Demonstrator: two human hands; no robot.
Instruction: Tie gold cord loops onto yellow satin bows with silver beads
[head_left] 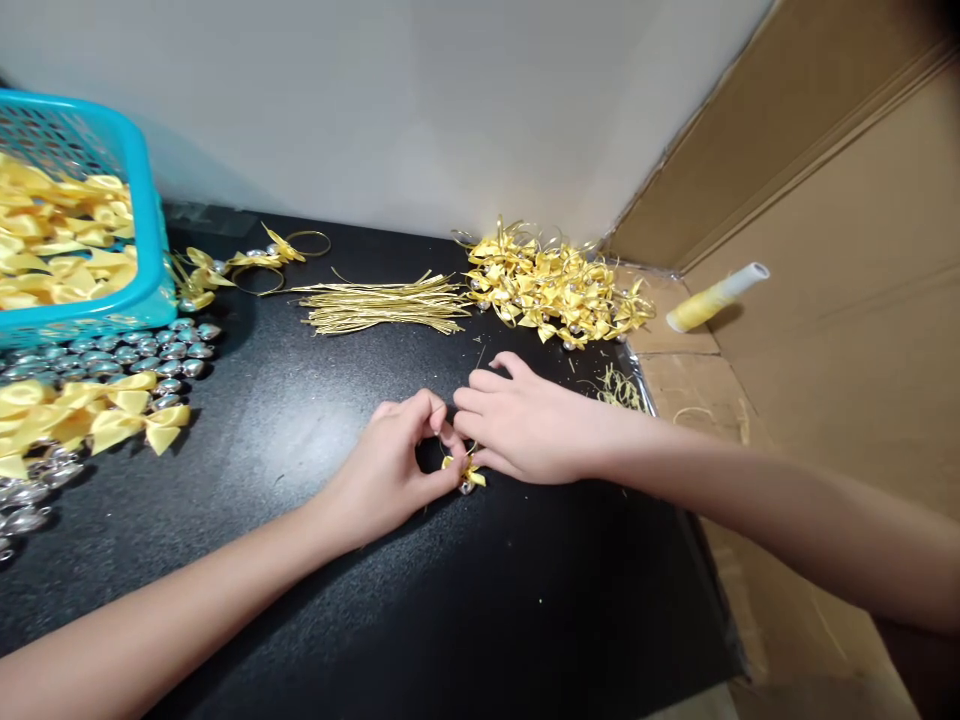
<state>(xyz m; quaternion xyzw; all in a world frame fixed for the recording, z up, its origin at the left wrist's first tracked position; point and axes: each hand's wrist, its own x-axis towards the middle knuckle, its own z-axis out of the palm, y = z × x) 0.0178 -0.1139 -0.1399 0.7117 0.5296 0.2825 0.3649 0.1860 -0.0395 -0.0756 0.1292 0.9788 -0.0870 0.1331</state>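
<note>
Over the middle of the black table my two hands meet at a small yellow ribbon bow (478, 480) with a silvery bell-like bead beneath it. Thumb and forefinger of my left hand (386, 465) are closed on the bow from the left. My right hand (525, 425) comes in from the right, palm down, its thumb and forefinger pinched at the thin gold cord loop (472, 447) above the bow. The other right fingers are bent, the little finger raised. Part of the cord is hidden behind the fingers.
Beyond my hands lie a bundle of gold cords (386, 303) and a heap of finished bows (551, 285). A turquoise basket (146, 215) of bows stands left, near silvery beads (127, 352) and loose bows (131, 415). Cord scraps (621, 388) and a tube (716, 297) are right, by cardboard (832, 250).
</note>
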